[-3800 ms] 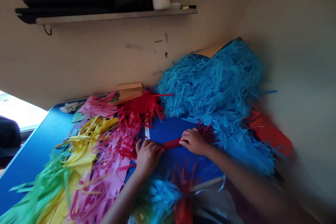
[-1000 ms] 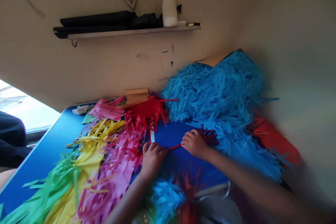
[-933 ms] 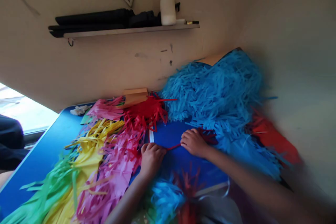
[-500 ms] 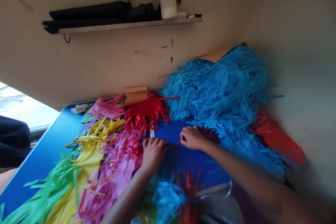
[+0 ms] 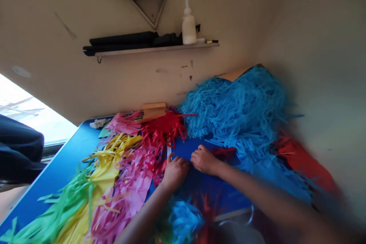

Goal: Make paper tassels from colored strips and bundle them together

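Note:
My left hand (image 5: 176, 171) and my right hand (image 5: 204, 160) almost meet above the blue table (image 5: 225, 190). Both have their fingers curled in a pinch. The red paper strip that ran between them a moment ago is now hidden by the fingers. Dark red fringed paper (image 5: 224, 153) lies just behind my right wrist. Left of my left hand spreads pink fringed paper (image 5: 134, 187), with bright red fringed paper (image 5: 164, 124) behind it. Nearest to me, blurred, is a tuft of light blue paper strips (image 5: 185, 219).
A big heap of blue shredded paper (image 5: 237, 103) fills the back right, with red paper (image 5: 309, 160) beside it. Yellow paper (image 5: 103, 171) and green paper (image 5: 65, 202) lie to the left. A wall shelf (image 5: 154, 48) carries a white bottle (image 5: 189, 28). Dark cloth (image 5: 20, 148) shows at far left.
My hands have come closer together, and the red strip stretched between them no longer shows. The view has tilted up, bringing more of the wall and a second bottle into sight.

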`<state>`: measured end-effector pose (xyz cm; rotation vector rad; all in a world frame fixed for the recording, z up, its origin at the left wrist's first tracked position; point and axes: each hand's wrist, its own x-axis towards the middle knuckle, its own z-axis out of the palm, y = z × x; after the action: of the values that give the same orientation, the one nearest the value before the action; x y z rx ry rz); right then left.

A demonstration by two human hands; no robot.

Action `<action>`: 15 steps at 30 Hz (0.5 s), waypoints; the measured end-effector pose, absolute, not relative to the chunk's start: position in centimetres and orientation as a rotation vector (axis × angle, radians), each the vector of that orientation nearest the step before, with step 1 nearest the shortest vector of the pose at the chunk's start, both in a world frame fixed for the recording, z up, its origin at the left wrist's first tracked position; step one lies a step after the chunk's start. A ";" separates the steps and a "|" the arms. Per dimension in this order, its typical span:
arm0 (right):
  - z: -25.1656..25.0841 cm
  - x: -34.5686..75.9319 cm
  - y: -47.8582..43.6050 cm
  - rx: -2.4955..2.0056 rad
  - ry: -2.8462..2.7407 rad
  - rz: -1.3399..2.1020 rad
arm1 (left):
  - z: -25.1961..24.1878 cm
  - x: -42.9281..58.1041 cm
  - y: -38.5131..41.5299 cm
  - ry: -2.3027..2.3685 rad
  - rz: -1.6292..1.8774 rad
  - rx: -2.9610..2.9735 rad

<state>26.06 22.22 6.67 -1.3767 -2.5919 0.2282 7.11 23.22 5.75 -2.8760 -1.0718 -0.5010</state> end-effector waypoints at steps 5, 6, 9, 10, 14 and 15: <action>11.3 25.6 20.2 -1.423 -2.348 0.366 | 10.0 5.0 21.8 -1.034 -0.683 -2.807; 12.6 25.5 19.8 -1.384 -2.255 0.517 | 11.4 4.6 21.3 -1.002 -0.744 -2.794; 15.7 25.2 19.1 -1.159 -1.811 1.266 | 15.4 4.0 19.9 -0.841 -1.023 -2.731; 16.3 25.0 19.0 -1.082 -1.640 1.480 | 16.3 4.1 19.5 -0.815 -1.115 -2.707; 16.7 23.6 18.1 -0.952 -1.238 1.669 | 17.0 4.6 18.0 -1.037 -1.427 -2.613; 16.4 23.2 17.8 -0.941 -1.188 1.632 | 16.8 4.7 17.7 -1.141 -1.498 -2.599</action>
<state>23.18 17.76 16.42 -0.9407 -1.1877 1.6315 4.70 17.66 16.76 -2.5989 -1.1408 -1.4983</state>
